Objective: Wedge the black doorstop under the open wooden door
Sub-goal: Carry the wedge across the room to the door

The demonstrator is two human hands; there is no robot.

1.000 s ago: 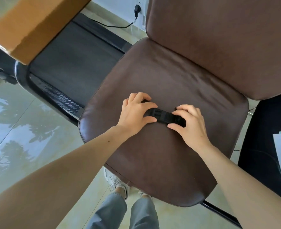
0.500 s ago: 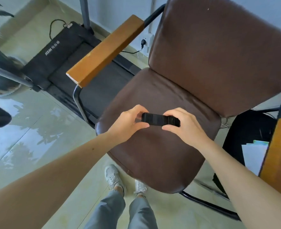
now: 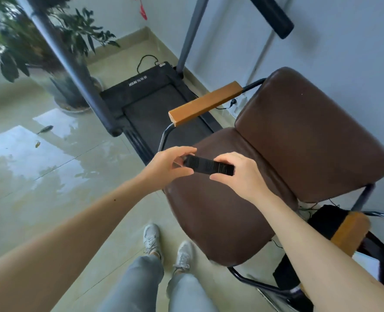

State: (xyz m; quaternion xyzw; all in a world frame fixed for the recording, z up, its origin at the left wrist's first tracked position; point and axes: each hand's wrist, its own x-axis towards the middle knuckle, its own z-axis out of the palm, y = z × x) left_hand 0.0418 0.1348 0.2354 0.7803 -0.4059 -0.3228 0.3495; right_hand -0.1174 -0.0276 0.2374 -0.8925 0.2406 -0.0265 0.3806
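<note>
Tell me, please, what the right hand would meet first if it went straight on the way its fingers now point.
Probably the left hand, which holds the other end of the black ribbed doorstop that the right hand grips; depth is unclear.

home room, treadmill (image 3: 155, 109), brown armchair (image 3: 276, 172), potted plant (image 3: 40, 41), tiled floor (image 3: 40, 181)

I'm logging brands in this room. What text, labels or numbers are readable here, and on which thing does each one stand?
"HSM": white letters on the front hood of the black treadmill.
Smaller white marks right after it: too blurred to read.
The black doorstop held in both hands: no text visible.
</note>
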